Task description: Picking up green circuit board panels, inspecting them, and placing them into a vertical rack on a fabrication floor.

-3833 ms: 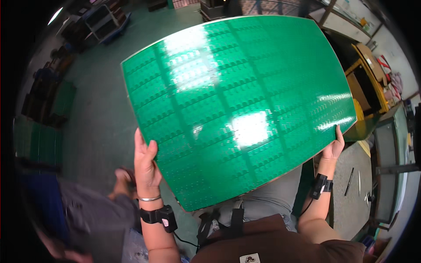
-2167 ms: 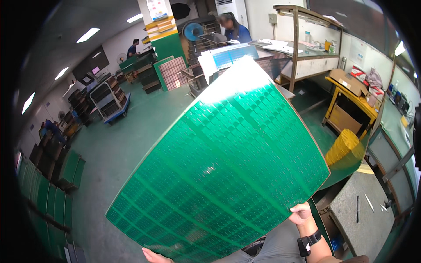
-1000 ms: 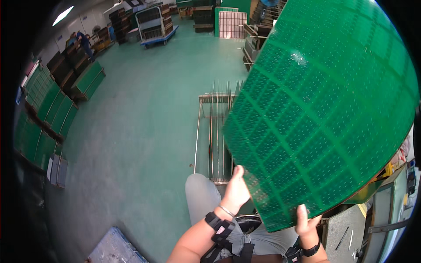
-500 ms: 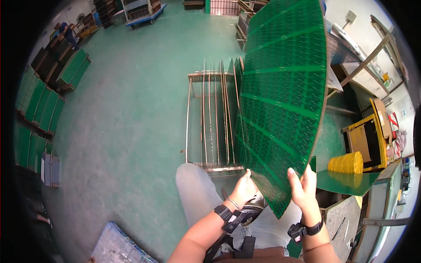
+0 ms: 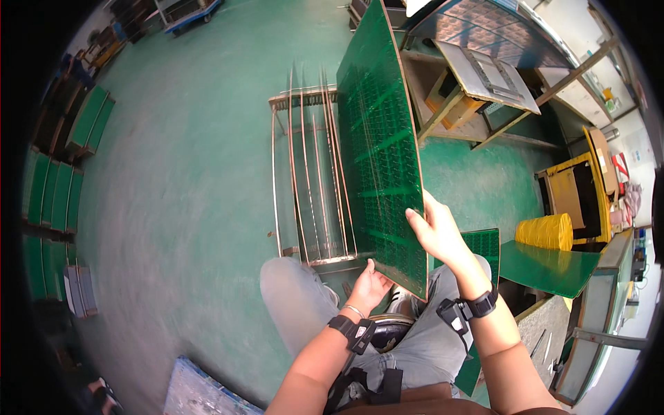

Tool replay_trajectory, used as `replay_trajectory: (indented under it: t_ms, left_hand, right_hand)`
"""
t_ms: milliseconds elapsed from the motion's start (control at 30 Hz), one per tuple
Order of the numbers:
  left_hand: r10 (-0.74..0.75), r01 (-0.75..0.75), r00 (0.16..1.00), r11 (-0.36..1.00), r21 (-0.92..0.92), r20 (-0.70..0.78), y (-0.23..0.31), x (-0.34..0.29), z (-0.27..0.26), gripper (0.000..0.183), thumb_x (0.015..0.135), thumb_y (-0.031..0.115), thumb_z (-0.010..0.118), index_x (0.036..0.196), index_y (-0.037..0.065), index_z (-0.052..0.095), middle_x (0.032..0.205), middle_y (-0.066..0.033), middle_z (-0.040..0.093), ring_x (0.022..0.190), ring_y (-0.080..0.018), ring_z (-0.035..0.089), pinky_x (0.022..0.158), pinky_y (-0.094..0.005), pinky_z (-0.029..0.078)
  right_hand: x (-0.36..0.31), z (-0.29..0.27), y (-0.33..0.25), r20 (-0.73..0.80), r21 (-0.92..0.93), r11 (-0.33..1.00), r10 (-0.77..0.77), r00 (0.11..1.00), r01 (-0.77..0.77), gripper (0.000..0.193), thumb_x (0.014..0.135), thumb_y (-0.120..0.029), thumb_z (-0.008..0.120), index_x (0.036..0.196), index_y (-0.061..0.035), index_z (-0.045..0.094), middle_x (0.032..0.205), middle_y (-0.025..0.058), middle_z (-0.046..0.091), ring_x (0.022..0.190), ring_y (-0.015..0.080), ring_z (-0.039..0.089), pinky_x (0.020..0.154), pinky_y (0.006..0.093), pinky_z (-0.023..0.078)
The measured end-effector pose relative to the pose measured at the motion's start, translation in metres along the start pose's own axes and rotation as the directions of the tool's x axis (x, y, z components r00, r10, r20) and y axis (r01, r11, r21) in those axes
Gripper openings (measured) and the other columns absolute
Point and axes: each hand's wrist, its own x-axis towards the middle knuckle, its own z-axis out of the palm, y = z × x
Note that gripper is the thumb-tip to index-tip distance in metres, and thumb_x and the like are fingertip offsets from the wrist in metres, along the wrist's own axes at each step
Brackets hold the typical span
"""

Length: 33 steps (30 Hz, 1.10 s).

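A large green circuit board panel (image 5: 379,159) stands nearly upright in front of me, seen at a slant. My left hand (image 5: 370,286) is closed on its lower edge, thumb on the near face. Higher up, my right hand (image 5: 437,232) grips the right edge, with the thumb on the face and the fingers behind. Just left of the panel is a low metal rack (image 5: 274,187) with toothed bars at both ends. Several thin boards (image 5: 304,166) stand on edge in it, a little blurred. The held panel covers the rack's right side, so whether they touch cannot be told.
At right, a green board (image 5: 546,273) lies flat with a yellow wrapped roll (image 5: 544,232) on it. A smaller green board (image 5: 482,252) stands by my right knee. Beyond are a wooden-framed table (image 5: 484,79), a blue-edged cart (image 5: 194,17), and green stacks (image 5: 52,194) along the left.
The panel has turned more edge-on and moved left and lower, toward the rack. My right hand has slid or shifted up along its edge. My view has turned slightly right.
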Motion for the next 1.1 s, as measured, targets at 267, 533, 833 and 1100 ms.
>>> replay_trajectory:
  t_ms: [267, 533, 833, 1100]
  left_hand:
    - [0.082, -0.069, 0.994, 0.983, 0.169, -0.070, 0.008, -0.013, -0.022, 0.033, 0.093, 0.024, 0.044, 0.123, 0.011, 0.043, 0.117, -0.0090, 0.052, 0.100, -0.0216, 0.051, 0.084, -0.0320, 0.045]
    - [0.207, -0.151, 0.957, 0.955, 0.257, -0.204, 0.015, -0.016, -0.034, 0.030, 0.093, 0.016, 0.039, 0.121, 0.009, 0.044, 0.113, -0.0102, 0.055, 0.093, -0.0214, 0.057, 0.078, -0.0317, 0.047]
    - [0.230, -0.137, 0.944, 0.926, 0.351, -0.238, 0.014, -0.011, -0.037, 0.029, 0.092, 0.012, 0.038, 0.119, 0.005, 0.044, 0.107, -0.0129, 0.057, 0.087, -0.0208, 0.059, 0.074, -0.0297, 0.048]
    - [0.279, -0.156, 0.921, 0.903, 0.401, -0.272, 0.009, -0.005, -0.038, 0.028, 0.092, 0.011, 0.037, 0.119, 0.005, 0.045, 0.106, -0.0130, 0.058, 0.085, -0.0197, 0.059, 0.072, -0.0284, 0.048]
  right_hand:
    - [0.092, -0.011, 0.055, -0.029, 0.065, 0.986, -0.150, 0.988, 0.151, 0.048, 0.078, -0.009, 0.047, 0.125, -0.0020, 0.042, 0.110, 0.0265, 0.054, 0.105, 0.0386, 0.052, 0.090, 0.0382, 0.041]
    - [0.080, 0.006, 0.047, -0.056, -0.058, 0.992, -0.115, 0.992, 0.111, 0.049, 0.079, -0.011, 0.049, 0.126, -0.0008, 0.041, 0.098, 0.0307, 0.056, 0.096, 0.0410, 0.054, 0.086, 0.0421, 0.043]
    - [0.103, 0.000, 0.039, -0.029, -0.133, 0.980, -0.154, 0.988, 0.148, 0.049, 0.077, -0.011, 0.048, 0.125, -0.0008, 0.041, 0.089, 0.0285, 0.059, 0.088, 0.0412, 0.057, 0.080, 0.0447, 0.046]
    - [0.103, 0.089, 0.053, 0.101, -0.491, 0.867, 0.148, 0.984, -0.080, 0.049, 0.077, -0.007, 0.047, 0.125, -0.0020, 0.041, 0.098, 0.0246, 0.060, 0.084, 0.0363, 0.062, 0.074, 0.0442, 0.050]
